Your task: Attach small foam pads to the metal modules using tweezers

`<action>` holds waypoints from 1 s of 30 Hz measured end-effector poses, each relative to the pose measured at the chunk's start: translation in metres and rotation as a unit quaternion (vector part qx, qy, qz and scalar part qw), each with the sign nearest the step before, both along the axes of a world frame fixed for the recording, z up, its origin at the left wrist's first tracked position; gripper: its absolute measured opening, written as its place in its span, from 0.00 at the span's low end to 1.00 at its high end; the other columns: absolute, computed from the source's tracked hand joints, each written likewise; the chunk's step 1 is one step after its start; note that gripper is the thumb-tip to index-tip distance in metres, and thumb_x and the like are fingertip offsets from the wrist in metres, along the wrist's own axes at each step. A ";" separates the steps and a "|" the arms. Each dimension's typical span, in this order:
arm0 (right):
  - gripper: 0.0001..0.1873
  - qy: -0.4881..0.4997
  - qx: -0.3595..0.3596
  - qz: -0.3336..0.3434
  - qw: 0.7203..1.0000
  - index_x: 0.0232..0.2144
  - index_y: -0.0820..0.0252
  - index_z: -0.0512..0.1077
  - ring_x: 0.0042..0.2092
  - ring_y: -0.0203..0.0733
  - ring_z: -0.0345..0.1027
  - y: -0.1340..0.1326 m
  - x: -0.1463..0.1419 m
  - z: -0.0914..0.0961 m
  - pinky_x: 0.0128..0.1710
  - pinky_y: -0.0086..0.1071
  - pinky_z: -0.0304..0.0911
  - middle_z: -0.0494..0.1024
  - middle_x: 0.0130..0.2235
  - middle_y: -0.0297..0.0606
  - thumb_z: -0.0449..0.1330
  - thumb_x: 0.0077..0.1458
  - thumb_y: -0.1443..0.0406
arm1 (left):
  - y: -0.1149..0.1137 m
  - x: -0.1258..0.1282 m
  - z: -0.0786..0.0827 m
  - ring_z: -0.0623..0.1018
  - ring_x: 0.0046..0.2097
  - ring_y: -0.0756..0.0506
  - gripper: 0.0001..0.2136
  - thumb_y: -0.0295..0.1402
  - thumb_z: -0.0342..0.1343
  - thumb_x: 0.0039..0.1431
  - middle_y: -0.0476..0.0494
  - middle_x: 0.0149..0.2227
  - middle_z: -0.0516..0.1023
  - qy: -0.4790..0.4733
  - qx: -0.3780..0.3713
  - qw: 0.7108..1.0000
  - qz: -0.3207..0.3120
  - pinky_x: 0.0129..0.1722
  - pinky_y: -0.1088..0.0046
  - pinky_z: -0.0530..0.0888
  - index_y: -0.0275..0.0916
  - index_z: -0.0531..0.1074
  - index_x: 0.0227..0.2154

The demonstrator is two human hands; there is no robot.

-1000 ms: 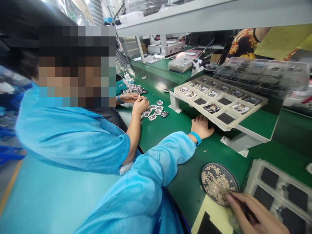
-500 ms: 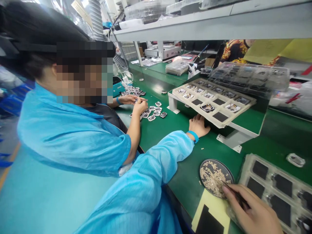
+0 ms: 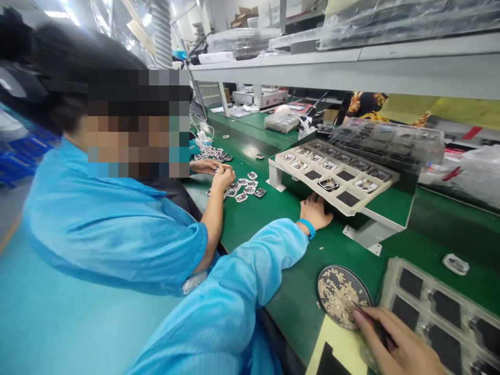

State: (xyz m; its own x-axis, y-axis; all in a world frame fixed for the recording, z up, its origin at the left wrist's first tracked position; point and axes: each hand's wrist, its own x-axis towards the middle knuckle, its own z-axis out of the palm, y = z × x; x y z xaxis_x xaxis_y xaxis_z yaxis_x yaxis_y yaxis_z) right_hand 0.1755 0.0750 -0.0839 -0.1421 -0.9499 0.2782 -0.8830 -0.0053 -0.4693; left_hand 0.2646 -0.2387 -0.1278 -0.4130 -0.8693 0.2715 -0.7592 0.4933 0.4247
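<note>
In my right hand a pair of dark tweezers is pinched. Their tips reach over a round black dish that holds many tiny beige pieces. My left hand, with a blue wristband, rests on the green table beside the raised stand. Its fingers are apart, the tips partly in shadow under the tray's edge, and I see nothing held. On the stand lies a pale compartment tray with several small metal-framed parts and some bare dark compartments.
At left a co-worker in a blue smock handles a small part above a cluster of similar parts. Another compartment tray lies at right, near a single loose part. Yellow paper lies below the dish. A shelf spans overhead.
The view has tilted up and shifted slightly, so the table items sit a little lower and further left. My hands keep much the same places, with the tweezers still over the dish.
</note>
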 end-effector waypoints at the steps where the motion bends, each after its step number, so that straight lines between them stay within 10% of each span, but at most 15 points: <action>1: 0.20 0.000 0.003 0.002 1.000 0.40 0.51 0.78 0.38 0.35 0.81 0.000 0.000 0.000 0.31 0.17 0.72 0.83 0.43 0.31 0.58 0.63 0.45 | 0.000 0.000 0.000 0.70 0.58 0.36 0.26 0.46 0.59 0.59 0.36 0.59 0.71 -0.001 0.002 1.000 -0.001 0.54 0.57 0.70 0.40 0.69 0.58; 30: 0.23 -0.010 0.046 -0.039 0.998 0.39 0.53 0.81 0.43 0.43 0.79 -0.002 0.006 -0.001 0.39 0.31 0.72 0.83 0.44 0.35 0.55 0.64 0.44 | 0.010 0.016 0.002 0.68 0.64 0.42 0.16 0.39 0.61 0.61 0.44 0.61 0.72 0.018 0.041 0.998 -0.052 0.67 0.63 0.66 0.46 0.80 0.51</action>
